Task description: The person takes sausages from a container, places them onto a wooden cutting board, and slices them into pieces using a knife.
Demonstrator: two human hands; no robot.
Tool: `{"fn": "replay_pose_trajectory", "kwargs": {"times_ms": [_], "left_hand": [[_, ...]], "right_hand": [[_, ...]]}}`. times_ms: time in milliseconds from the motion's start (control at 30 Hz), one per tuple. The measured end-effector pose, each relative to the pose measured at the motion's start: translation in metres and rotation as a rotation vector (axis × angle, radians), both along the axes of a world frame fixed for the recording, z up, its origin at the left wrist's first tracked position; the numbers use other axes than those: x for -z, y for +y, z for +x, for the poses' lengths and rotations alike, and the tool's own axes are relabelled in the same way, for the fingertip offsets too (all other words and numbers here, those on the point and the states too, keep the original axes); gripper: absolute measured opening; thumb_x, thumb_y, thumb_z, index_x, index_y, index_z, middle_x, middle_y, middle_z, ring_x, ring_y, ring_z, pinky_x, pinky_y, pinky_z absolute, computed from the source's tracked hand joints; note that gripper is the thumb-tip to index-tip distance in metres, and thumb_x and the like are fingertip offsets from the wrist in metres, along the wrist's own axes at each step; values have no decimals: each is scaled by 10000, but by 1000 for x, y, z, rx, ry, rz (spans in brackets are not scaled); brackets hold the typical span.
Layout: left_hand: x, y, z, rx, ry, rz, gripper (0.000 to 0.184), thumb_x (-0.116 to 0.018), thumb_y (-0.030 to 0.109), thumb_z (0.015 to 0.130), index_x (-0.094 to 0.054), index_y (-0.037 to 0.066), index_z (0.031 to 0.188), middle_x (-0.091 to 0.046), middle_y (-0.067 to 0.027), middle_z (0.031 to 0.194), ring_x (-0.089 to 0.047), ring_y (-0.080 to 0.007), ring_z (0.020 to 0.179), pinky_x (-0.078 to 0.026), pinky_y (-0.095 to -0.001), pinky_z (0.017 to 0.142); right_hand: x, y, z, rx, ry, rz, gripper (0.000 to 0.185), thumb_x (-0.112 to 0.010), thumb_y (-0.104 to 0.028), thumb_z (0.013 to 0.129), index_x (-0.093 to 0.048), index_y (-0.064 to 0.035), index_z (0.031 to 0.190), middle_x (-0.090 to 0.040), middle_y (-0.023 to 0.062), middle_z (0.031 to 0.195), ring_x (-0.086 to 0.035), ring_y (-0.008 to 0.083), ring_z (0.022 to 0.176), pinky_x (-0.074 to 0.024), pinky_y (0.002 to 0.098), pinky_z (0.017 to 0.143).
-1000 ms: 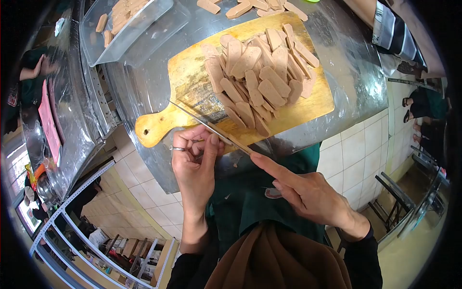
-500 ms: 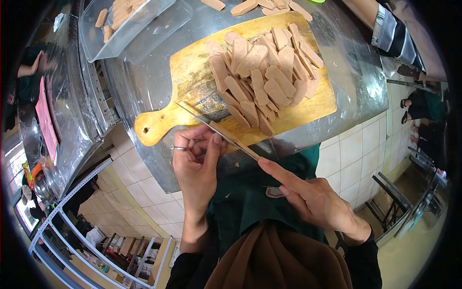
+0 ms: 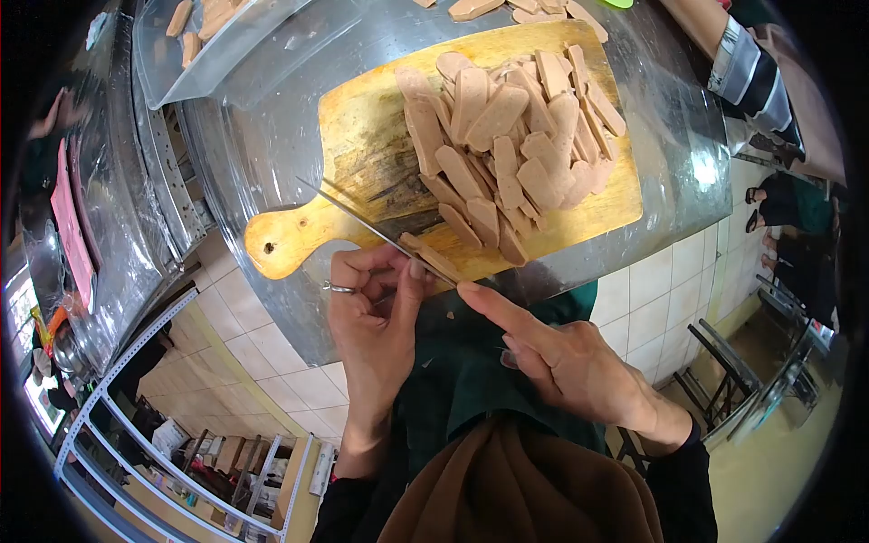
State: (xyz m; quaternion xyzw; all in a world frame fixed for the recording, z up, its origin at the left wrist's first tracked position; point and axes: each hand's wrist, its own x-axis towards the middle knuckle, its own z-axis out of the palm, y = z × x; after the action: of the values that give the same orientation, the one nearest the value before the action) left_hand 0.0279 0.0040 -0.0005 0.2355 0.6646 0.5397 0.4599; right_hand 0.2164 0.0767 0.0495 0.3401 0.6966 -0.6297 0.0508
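Observation:
A thin-bladed knife (image 3: 348,210) slants over the near left edge of the wooden cutting board (image 3: 358,122). My right hand (image 3: 575,357) is closed around its handle, which is mostly hidden, with the index finger stretched along toward the blade. My left hand (image 3: 373,312), a ring on one finger, pinches a pinkish-brown sausage piece (image 3: 434,256) at the board's near edge. The blade runs along that piece, close to the left thumb; how deep it sits in the piece I cannot tell. A heap of sliced sausage (image 3: 502,118) covers the board's right half.
A clear plastic tub (image 3: 167,68) with sausages stands at the upper left of the metal table (image 3: 249,172). More pieces (image 3: 475,9) lie beyond the board. Another person's striped sleeve (image 3: 747,77) is at the upper right. A metal rack (image 3: 136,434) stands lower left.
The knife has slid up and left, so more blade shows past my left hand. My right hand has moved left, closer to the left. The view has shifted slightly.

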Motion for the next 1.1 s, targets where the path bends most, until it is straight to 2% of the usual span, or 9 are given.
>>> {"fn": "replay_pose_trajectory", "kwargs": {"times_ms": [233, 367, 433, 500, 567, 667, 767, 900, 1100], "left_hand": [[-2, 0, 2, -17, -4, -19, 204, -623, 15, 955, -498, -10, 1114, -614, -63, 961, -662, -112, 862, -541, -221, 748], [-1, -1, 3, -12, 54, -50, 205, -628, 20, 954, -505, 0, 1117, -620, -55, 949, -661, -102, 863, -523, -209, 711], [0, -2, 6, -34, 70, -55, 211, -632, 23, 953, -507, 5, 1121, -623, -52, 944, -659, -97, 861, -517, -205, 697], [2, -2, 7, -64, 65, -49, 219, -636, 27, 952, -506, 9, 1127, -626, -50, 943, -657, -92, 854, -513, -203, 686], [1, -2, 6, -48, 72, -67, 225, -638, 29, 950, -504, 7, 1129, -626, -50, 937, -653, -89, 845, -512, -203, 678], [-1, -1, 4, -44, 71, -77, 224, -639, 30, 950, -504, 3, 1126, -627, -51, 931, -650, -86, 832, -512, -204, 666], [2, -2, 1, -13, 93, -54, 219, -638, 28, 949, -506, 2, 1122, -631, -54, 928, -652, -90, 826, -515, -208, 661], [4, -3, 4, -19, 140, -62, 223, -642, 29, 946, -509, 3, 1124, -638, -60, 929, -654, -93, 826, -520, -215, 663], [5, -2, 6, -29, 171, -66, 230, -649, 41, 944, -512, 2, 1124, -640, -64, 920, -655, -94, 821, -525, -226, 663]], "right_hand": [[-7, -7, 9, 75, -14, -86, 605, -473, -23, 974, -284, -157, 1534, -643, 192, 1206, -669, 418, 823, -564, 457, 698], [-8, 13, -17, -39, -183, -143, 612, -473, -18, 967, -286, -153, 1533, -635, 186, 1227, -648, 443, 844, -556, 454, 684], [-3, 11, -21, 16, -71, -63, 611, -472, -21, 967, -285, -152, 1533, -634, 190, 1225, -640, 451, 850, -551, 455, 680], [10, 0, -15, 60, 14, 73, 714, -513, 36, 906, -269, -161, 1548, -653, 147, 946, -623, 338, 658, -519, 383, 594], [9, -5, -9, 58, 19, 79, 750, -532, 52, 886, -264, -164, 1552, -670, 129, 806, -624, 293, 569, -509, 352, 552], [0, 0, -4, -9, -80, -69, 689, -510, 18, 922, -267, -153, 1544, -654, 148, 971, -653, 347, 676, -541, 386, 610], [0, 7, -15, -41, -136, -51, 638, -469, 5, 950, -263, -136, 1537, -589, 174, 1312, -677, 402, 864, -584, 427, 721], [8, 10, -35, -77, -168, 71, 658, -483, 20, 939, -268, -144, 1539, -610, 173, 1279, -693, 373, 840, -583, 399, 693], [0, 1, -14, -37, -180, -25, 649, -504, -10, 943, -284, -164, 1534, -647, 191, 1184, -664, 409, 781, -574, 416, 662]]}}
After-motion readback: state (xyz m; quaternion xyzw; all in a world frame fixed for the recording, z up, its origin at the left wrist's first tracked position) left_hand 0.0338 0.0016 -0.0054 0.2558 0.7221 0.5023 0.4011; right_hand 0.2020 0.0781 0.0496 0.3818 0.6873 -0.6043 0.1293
